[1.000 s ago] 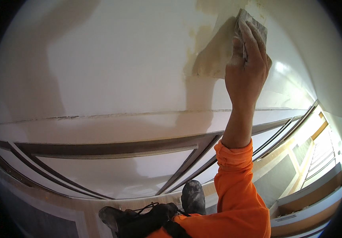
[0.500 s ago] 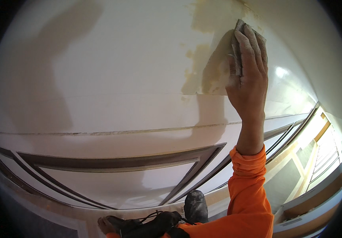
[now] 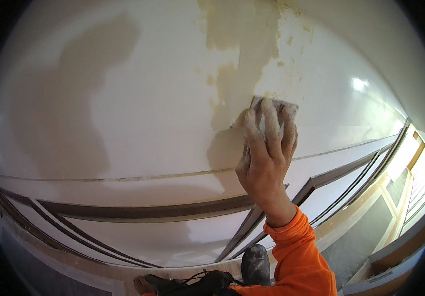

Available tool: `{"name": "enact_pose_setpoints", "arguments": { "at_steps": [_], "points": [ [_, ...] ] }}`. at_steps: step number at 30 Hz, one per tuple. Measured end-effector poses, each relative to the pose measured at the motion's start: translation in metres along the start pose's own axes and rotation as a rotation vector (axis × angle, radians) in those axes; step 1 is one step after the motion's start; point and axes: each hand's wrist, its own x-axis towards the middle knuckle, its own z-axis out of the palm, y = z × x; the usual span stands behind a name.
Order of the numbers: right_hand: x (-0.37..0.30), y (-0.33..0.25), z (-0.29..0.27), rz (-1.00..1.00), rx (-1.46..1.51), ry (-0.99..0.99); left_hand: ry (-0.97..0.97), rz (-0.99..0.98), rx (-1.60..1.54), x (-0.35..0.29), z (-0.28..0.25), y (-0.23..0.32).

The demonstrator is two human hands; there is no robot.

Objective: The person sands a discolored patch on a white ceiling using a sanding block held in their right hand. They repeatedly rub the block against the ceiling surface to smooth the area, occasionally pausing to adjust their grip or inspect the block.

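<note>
Grey and dusty, a flat rectangular pad (image 3: 279, 105) lies against the white wall (image 3: 163, 98) beside tan patches (image 3: 224, 29), the bare right-hand grip (image 3: 267, 153) clamped on it; the left-hand grip's (image 3: 143, 284) state I cannot tell.

Open wall (image 3: 173, 108) above brown trim (image 3: 143, 212)

Right grip (image 3: 268, 158) on grey pad (image 3: 279, 105), patchy wall (image 3: 173, 93)

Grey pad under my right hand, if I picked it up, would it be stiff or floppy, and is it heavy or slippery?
The grey pad would probably hold its shape, since its far edge looks fairly straight. It's likely light, as your right hand covers most of it. It might be slightly slippery, because your fingers look dusty.
</note>
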Motion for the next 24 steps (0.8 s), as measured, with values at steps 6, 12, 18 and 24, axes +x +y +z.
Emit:
{"name": "enact_pose_setpoints", "arguments": {
  "at_steps": [6,12,18,24],
  "points": [
    [0.031,-0.007,-0.005,0.023,-0.002,0.048,0.0,-0.011,0.04,0.001,-0.002,0.005],
    [0.033,-0.008,-0.004,0.044,0.054,0.096,-0.008,-0.02,0.053,0.004,0.0,0.009],
    [0.001,-0.011,0.007,0.076,0.039,0.134,-0.021,-0.025,0.06,0.008,-0.001,0.012],
    [0.067,-0.001,0.003,0.076,0.049,0.269,-0.025,-0.027,0.041,0.011,0.004,0.015]
  ]
}}
